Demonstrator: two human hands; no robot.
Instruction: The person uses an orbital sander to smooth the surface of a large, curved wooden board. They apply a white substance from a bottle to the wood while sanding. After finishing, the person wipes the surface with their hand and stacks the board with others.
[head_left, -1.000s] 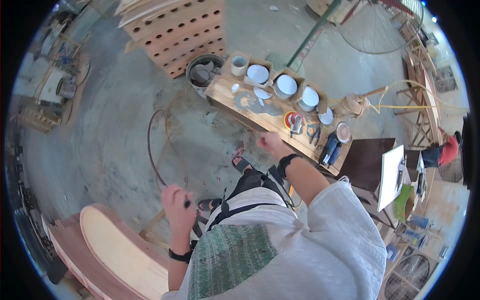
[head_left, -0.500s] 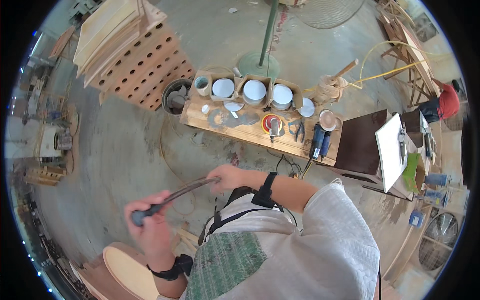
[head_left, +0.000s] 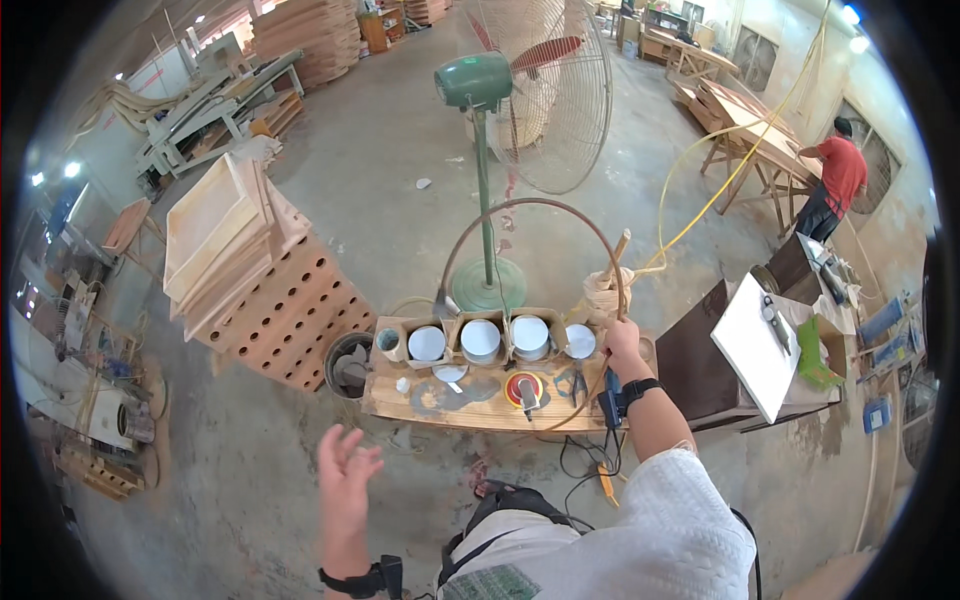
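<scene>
My right hand (head_left: 622, 340) is raised over the right end of a low wooden bench (head_left: 480, 408) and grips one end of a thin brown bent hoop (head_left: 530, 205). The hoop arcs up and left in front of the fan stand, its other end near the boxes. My left hand (head_left: 345, 475) hangs open and empty in front of me, fingers spread, a dark band on the wrist. On the bench stand cardboard boxes with white round tins (head_left: 481, 340), a red tin with a brush (head_left: 525, 390), pliers (head_left: 574, 380) and a dark power tool (head_left: 609, 408).
A green pedestal fan (head_left: 500, 100) stands behind the bench. Left are a perforated wooden crate stack (head_left: 285, 300) and a dark bucket (head_left: 348, 365). Right is a dark cabinet with a white board (head_left: 752, 345). A person in a red shirt (head_left: 838, 180) works at far trestles.
My view has lifted from the floor toward the bench and fan. The left hand has let go of the hoop and opened; the right hand now holds it alone, swung up over the bench.
</scene>
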